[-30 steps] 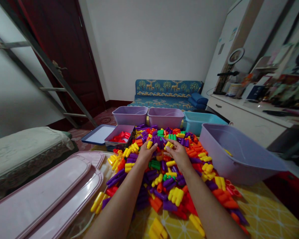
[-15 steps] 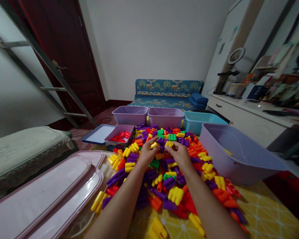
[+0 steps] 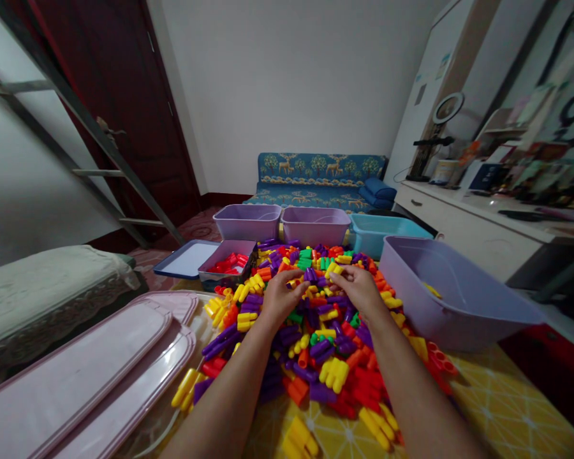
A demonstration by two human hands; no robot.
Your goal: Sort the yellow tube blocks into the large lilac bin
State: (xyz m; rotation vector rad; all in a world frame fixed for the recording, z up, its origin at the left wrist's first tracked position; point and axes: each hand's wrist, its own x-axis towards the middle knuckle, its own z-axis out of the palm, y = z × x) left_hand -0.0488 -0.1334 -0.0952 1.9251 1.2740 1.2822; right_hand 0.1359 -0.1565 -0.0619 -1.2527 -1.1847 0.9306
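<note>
A big pile of plastic building blocks in yellow, purple, red, orange and green lies in front of me. My right hand pinches a yellow building block over the far middle of the pile. To its left, my left hand hovers low over the blocks, thumb and fingers apart, with no block visible between them. A purple block lies between the two hands. Nearer to me, a yellow block and a purple block rest between my forearms.
Two purple bins and a blue bin line the far side. A larger purple bin on the right holds a little yellow. Red blocks fill part of a box at left. Pink lids lie stacked nearer.
My right hand has moved right with the yellow block. The yellow block that was in my left hand no longer shows there, and its fingers have parted.
</note>
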